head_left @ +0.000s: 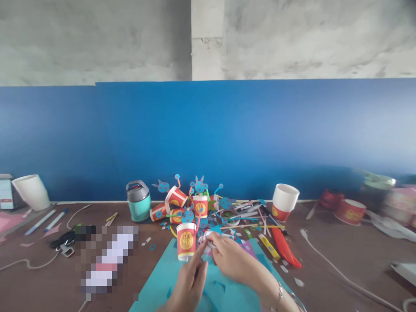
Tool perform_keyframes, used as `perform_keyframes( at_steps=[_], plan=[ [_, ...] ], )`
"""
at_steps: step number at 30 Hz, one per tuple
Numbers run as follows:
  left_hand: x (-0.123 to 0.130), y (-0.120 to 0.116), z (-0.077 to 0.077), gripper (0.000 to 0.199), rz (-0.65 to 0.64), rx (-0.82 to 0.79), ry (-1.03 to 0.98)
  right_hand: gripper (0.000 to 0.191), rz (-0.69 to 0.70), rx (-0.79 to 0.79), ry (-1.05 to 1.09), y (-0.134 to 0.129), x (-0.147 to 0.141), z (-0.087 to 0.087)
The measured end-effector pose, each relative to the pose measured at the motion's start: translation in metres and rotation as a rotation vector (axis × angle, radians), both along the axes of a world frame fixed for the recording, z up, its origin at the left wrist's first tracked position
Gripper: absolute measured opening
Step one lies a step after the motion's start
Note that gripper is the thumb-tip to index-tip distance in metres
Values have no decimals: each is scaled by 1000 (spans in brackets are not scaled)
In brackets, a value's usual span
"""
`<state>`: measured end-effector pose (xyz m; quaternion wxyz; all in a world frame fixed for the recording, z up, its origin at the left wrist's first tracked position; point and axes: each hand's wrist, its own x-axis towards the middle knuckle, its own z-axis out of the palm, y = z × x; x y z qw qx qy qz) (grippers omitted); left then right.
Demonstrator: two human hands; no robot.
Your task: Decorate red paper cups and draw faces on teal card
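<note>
cup [186, 236], with a red band and yellow print, is stood upright on a turquoise sheet [232, 284], near its far left corner. just to the cup's right, a small white item [208, 234] is held in a narrow pinch by the right hand [232, 258]; what it is cannot be told, since it is blurred and partly covered. by the left hand [191, 277], the index finger is extended toward that item; whether it is touched cannot be told. behind the cup, decorated cups [199, 207] with blue faces are heaped beside coloured strips [251, 225]. a turquoise jar [139, 210] is placed left of the heap.
</note>
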<state>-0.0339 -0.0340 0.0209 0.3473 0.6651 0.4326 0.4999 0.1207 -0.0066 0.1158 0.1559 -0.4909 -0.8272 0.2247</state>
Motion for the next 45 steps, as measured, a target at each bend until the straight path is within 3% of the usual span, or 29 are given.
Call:
perform_keyframes(
  at_steps=[6, 10, 16, 25, 29, 34, 42, 43, 45],
  plan=[
    [1, 0, 0, 43, -57, -55, 31, 38, -2, 13, -15, 2, 0, -2],
    [1, 2, 1, 38, 7, -120, -83, 33, 66, 27, -27, 2, 0, -4],
    [1, 6, 1, 34, 86, -89, -143, 29, 98, 15, -109, -4, -1, -3],
    [-1, 4, 2, 31, 187, -17, -130, 27, 78, 96, -7, -5, -3, -7],
    [-3, 3, 7, 33, 221, 17, -122, 20, 84, 120, 96, -6, -9, -1],
    [-4, 0, 12, 31, 266, 51, -73, 17, 37, 32, 192, -6, -16, 6],
    [-11, -4, 9, 23, 247, 217, 30, 18, -21, -426, 512, 0, -25, -4],
    [-12, -5, 10, 22, 256, 239, 26, 18, -26, -424, 500, 1, -25, -5],
    [-12, -6, 14, 23, 281, 249, 0, 16, -79, -277, 390, 3, -22, -5]
  ],
)
